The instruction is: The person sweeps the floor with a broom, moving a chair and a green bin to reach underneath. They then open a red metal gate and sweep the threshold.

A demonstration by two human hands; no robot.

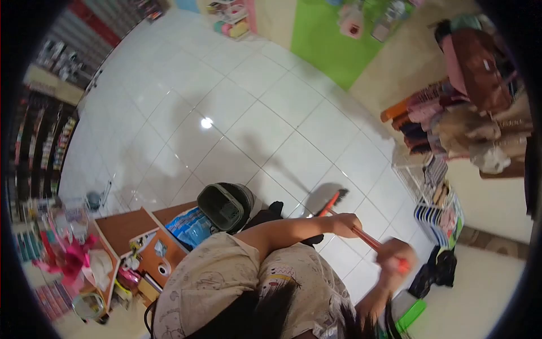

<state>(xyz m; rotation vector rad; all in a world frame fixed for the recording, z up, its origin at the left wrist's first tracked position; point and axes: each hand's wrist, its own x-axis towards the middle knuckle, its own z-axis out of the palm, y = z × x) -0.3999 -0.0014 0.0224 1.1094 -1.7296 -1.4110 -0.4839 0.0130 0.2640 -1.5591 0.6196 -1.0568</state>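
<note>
A broom with a red handle (368, 238) slants across my front, low above the white tiles. My left hand (344, 225) is closed round the lower part of the visible handle. Near the top end my right hand (395, 256), slightly blurred, grips the same handle, and its red tip pokes out beside the fingers. Past my left hand, the red and black broom head (339, 196) is down at floor level close to my feet. My left forearm hides part of the area between handle and head.
A dark grey bin (207, 208) stands left of my feet, beside a blue packet (191, 227) and a brown wooden desk (121, 226). White tiled floor (248, 113) stretches ahead. On the right are a wire rack (437, 209), a black plastic bag (432, 274) and hanging bags (480, 68).
</note>
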